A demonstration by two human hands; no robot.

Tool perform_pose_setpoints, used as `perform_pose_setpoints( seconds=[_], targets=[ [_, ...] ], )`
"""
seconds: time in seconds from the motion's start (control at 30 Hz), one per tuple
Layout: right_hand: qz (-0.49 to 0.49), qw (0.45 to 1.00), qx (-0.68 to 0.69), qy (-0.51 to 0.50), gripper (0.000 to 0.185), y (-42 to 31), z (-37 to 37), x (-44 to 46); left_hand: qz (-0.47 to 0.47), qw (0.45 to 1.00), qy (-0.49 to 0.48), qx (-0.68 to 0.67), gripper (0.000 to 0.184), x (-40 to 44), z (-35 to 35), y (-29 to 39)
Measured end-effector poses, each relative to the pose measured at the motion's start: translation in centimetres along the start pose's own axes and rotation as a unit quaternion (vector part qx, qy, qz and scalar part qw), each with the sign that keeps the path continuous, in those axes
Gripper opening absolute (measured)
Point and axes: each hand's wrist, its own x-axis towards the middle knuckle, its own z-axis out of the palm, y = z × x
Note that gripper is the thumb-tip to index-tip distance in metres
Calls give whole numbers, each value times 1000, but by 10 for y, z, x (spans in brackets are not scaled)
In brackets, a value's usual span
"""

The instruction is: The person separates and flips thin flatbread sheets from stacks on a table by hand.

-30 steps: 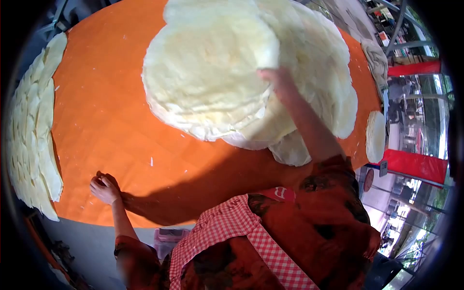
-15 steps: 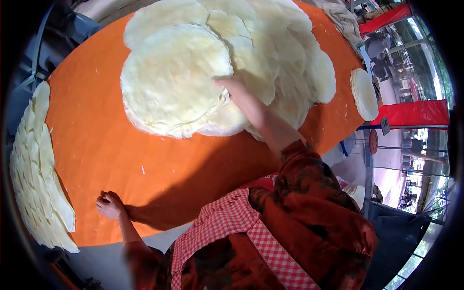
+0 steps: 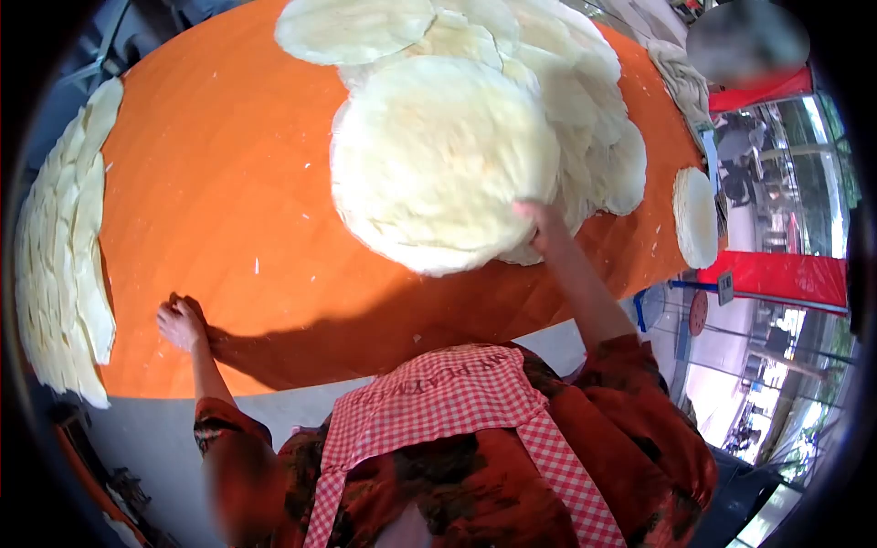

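Observation:
A thick stack of thin round flatbreads (image 3: 443,155) lies on the orange table (image 3: 219,183), right of centre. My right hand (image 3: 545,226) is closed on the stack's lower right edge, thumb on top and the other fingers hidden beneath. More sheets (image 3: 594,119) spread out overlapping behind and to the right of it. My left hand (image 3: 181,323) rests closed on the orange surface near the front left edge; whether anything is inside its curled fingers cannot be made out.
Overlapping pale sheets (image 3: 68,247) line the table's left end. A small round stack (image 3: 695,217) sits at the right edge, below a crumpled cloth (image 3: 679,82). White crumbs dot the orange surface. A blurred round object (image 3: 747,43) shows at the upper right.
The view has shifted. My right hand, still gripping the edge, has drawn the thick stack toward me and to the right over the other sheets. My left hand keeps its place near the front left edge.

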Motion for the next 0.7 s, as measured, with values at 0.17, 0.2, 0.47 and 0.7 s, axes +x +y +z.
perform_pose_setpoints(
  seconds=[0.17, 0.2, 0.47, 0.7],
  targets=[
    [95, 994, 23, 39, 46, 49, -28, 3, -1, 987, -74, -146, 25, -10, -11, 11],
    [136, 988, 73, 16, 45, 37, -20, -6, 24, 953, -55, -297, 20, -31, -32, 36],
    [60, 988, 142, 21, 30, 11, 9, -30, -379, 227, -544, -713, 58, -246, -194, 269],
    [-41, 993, 96, -49, 28, -43, -78, -107, -89, -14, -579, -811, 74, -313, -234, 378]
  ],
)
